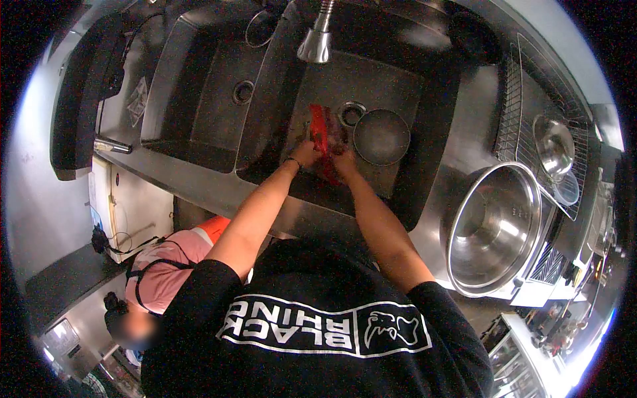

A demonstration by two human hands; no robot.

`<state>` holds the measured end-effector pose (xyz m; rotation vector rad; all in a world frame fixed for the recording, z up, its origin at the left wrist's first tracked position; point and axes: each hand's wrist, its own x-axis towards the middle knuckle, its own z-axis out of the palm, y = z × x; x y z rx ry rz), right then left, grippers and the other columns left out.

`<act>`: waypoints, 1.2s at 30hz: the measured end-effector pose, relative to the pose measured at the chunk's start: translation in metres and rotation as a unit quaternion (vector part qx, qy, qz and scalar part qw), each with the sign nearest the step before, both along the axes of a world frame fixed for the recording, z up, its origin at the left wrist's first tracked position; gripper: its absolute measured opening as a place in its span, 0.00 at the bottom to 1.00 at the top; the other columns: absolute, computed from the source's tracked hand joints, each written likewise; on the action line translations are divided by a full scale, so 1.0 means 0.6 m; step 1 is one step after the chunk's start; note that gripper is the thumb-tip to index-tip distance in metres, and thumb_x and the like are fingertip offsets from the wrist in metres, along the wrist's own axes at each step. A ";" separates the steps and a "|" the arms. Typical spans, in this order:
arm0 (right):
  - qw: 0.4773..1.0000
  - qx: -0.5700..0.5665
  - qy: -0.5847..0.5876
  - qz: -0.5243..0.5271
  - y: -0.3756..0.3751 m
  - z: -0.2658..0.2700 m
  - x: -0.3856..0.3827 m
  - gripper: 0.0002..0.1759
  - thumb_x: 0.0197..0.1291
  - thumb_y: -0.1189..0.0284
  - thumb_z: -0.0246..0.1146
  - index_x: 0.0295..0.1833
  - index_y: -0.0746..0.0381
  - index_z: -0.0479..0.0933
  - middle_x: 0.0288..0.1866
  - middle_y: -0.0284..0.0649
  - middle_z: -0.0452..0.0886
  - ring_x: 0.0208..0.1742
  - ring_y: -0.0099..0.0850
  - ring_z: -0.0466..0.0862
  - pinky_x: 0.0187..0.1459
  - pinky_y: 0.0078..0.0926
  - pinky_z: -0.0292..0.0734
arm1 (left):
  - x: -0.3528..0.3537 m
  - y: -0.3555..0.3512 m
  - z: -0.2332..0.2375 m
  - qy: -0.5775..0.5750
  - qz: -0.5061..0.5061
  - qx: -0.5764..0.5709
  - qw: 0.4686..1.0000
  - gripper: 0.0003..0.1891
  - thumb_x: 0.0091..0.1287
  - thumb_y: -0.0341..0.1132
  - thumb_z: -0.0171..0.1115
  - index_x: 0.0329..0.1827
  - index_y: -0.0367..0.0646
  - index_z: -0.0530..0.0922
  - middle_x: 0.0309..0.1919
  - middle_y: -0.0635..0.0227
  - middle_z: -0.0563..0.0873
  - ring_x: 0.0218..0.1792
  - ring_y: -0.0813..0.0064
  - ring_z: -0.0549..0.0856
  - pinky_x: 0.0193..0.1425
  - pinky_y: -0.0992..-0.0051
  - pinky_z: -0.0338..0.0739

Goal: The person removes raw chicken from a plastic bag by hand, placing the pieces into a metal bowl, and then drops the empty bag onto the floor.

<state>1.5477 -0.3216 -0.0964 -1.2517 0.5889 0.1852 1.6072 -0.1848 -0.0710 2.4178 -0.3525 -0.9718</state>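
Head view: my left hand [306,154] and right hand [343,164] both grip one red packet [320,126] in the right sink basin [371,73], left of one round metal bowl [381,137]. Gripping both sides, low over the basin, should steady it; I count two basins, one faucet [314,48] and one large steel mixing bowl [494,229] at right.

Kitchen: 2 steel sink basins [365,76], wire rack [519,116], large metal bowl [488,249]

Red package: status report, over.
Left hand and right hand both on red package, in sink basin. Package contents unclear. Round vessel close beside right hand; faucet head clear of both hands.
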 end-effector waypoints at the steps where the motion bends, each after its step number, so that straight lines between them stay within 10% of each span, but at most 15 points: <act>1: 0.988 0.132 0.010 -0.082 0.003 -0.022 0.002 0.14 0.50 0.72 0.61 0.43 0.64 0.77 0.40 0.42 0.80 0.41 0.31 0.78 0.42 0.29 0.71 | 0.000 -0.003 0.017 0.000 0.000 0.000 1.000 0.15 0.53 0.42 0.58 0.36 0.40 0.79 0.34 0.50 0.81 0.40 0.54 0.80 0.43 0.62 0.73; 4: 0.979 -0.175 -0.060 0.091 -0.012 0.024 -0.012 0.16 0.50 0.72 0.61 0.47 0.62 0.75 0.43 0.41 0.79 0.43 0.31 0.78 0.44 0.29 0.71 | 0.003 -0.003 0.024 0.015 -0.003 -0.008 1.000 0.15 0.53 0.44 0.58 0.35 0.41 0.79 0.33 0.51 0.81 0.39 0.55 0.80 0.43 0.63 0.73; 16: 0.954 -0.232 -0.052 0.181 0.035 -0.131 -0.007 0.24 0.50 0.72 0.61 0.55 0.62 0.68 0.42 0.43 0.79 0.43 0.33 0.78 0.45 0.30 0.72 | 0.009 0.030 -0.214 -0.059 0.186 0.104 0.975 0.23 0.59 0.52 0.47 0.46 0.42 0.74 0.45 0.51 0.78 0.47 0.51 0.76 0.49 0.59 0.70; 18: 0.957 -0.208 -0.043 0.195 0.019 -0.070 -0.013 0.25 0.49 0.72 0.61 0.56 0.62 0.67 0.42 0.44 0.78 0.43 0.33 0.78 0.45 0.30 0.72 | 0.018 0.040 -0.232 0.116 0.228 -0.153 0.954 0.25 0.60 0.55 0.46 0.47 0.42 0.73 0.44 0.51 0.78 0.46 0.52 0.77 0.47 0.59 0.69; 21: 0.970 -0.110 -0.024 0.216 0.009 -0.049 -0.001 0.27 0.49 0.73 0.61 0.57 0.62 0.65 0.43 0.45 0.78 0.43 0.34 0.78 0.45 0.31 0.72 | -0.024 -0.043 0.010 -0.052 0.099 -0.117 0.987 0.26 0.60 0.56 0.46 0.49 0.42 0.72 0.41 0.49 0.79 0.44 0.51 0.78 0.44 0.59 0.70; 23: 0.974 -0.035 -0.013 0.223 0.007 -0.062 0.002 0.28 0.48 0.72 0.62 0.57 0.62 0.63 0.43 0.46 0.78 0.44 0.35 0.78 0.45 0.32 0.72 | -0.026 -0.031 -0.023 -0.091 0.152 -0.096 0.979 0.26 0.60 0.55 0.47 0.48 0.42 0.72 0.39 0.48 0.79 0.44 0.51 0.78 0.45 0.59 0.70; 27: 0.942 -0.235 -0.088 0.225 0.019 -0.104 -0.006 0.29 0.48 0.69 0.62 0.58 0.59 0.63 0.48 0.47 0.75 0.48 0.39 0.76 0.47 0.35 0.71 | -0.006 -0.004 -0.060 -0.254 0.188 -0.137 0.939 0.21 0.62 0.51 0.47 0.45 0.42 0.74 0.34 0.48 0.80 0.39 0.49 0.79 0.42 0.58 0.71; 31: 0.981 -0.156 -0.080 0.080 0.010 0.029 -0.001 0.34 0.45 0.65 0.67 0.59 0.56 0.62 0.53 0.45 0.73 0.51 0.40 0.74 0.50 0.34 0.70 | -0.005 -0.028 0.000 -0.114 0.119 0.052 0.985 0.19 0.63 0.47 0.46 0.43 0.41 0.75 0.34 0.48 0.80 0.37 0.48 0.79 0.41 0.58 0.71; 36: 0.974 -0.167 -0.140 0.068 -0.004 0.016 0.017 0.35 0.42 0.65 0.70 0.57 0.58 0.64 0.50 0.43 0.74 0.53 0.35 0.73 0.51 0.30 0.70 | -0.016 -0.068 0.117 -0.265 0.164 -0.156 0.937 0.18 0.65 0.45 0.43 0.40 0.38 0.75 0.32 0.48 0.80 0.36 0.47 0.78 0.38 0.59 0.71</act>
